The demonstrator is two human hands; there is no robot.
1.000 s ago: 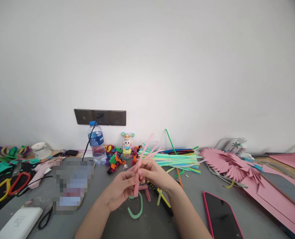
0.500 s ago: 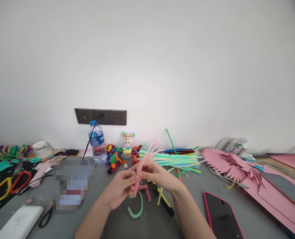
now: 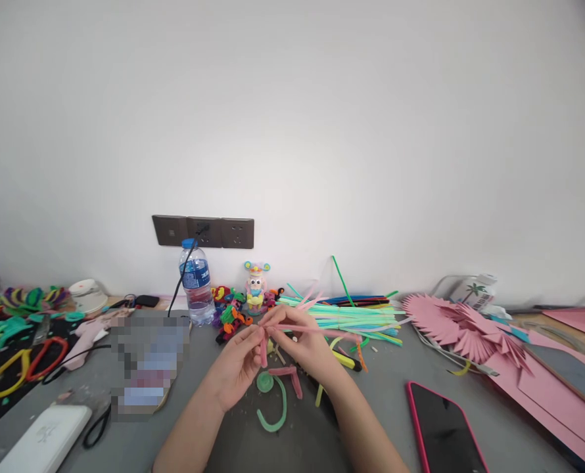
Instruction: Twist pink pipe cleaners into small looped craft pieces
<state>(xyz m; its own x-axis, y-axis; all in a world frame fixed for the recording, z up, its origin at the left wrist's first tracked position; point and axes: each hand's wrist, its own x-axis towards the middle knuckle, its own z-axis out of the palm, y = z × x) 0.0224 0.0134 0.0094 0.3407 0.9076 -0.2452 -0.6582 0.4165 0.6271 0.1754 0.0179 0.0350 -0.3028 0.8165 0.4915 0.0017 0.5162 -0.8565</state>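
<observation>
Fingertips together, my left hand [image 3: 234, 366] and my right hand [image 3: 300, 338] pinch pink pipe cleaners [image 3: 264, 352] above the grey table. Short doubled ends hang below the left fingers, one strand runs to the right across my right hand, and other pink ends rise behind it. Under the hands lies a green pipe cleaner [image 3: 283, 406] with a coiled end and a hooked tail. Beside it rests a bent pink piece [image 3: 296, 382]. A yellow and black tool [image 3: 348, 359] is partly covered by my right forearm.
Behind the hands lie a bundle of pipe cleaners [image 3: 366, 320], a small figure [image 3: 256, 289] and a water bottle [image 3: 196, 282]. Scissors [image 3: 46, 358], a blurred-out device [image 3: 149, 368] and a white power bank [image 3: 43, 440] are left; a phone [image 3: 447, 427] and folded pink paper [image 3: 450, 325] are right.
The pink strands, upright before, now partly lie sideways to the right. My right hand has turned over and risen slightly; the coiled green end has come into view.
</observation>
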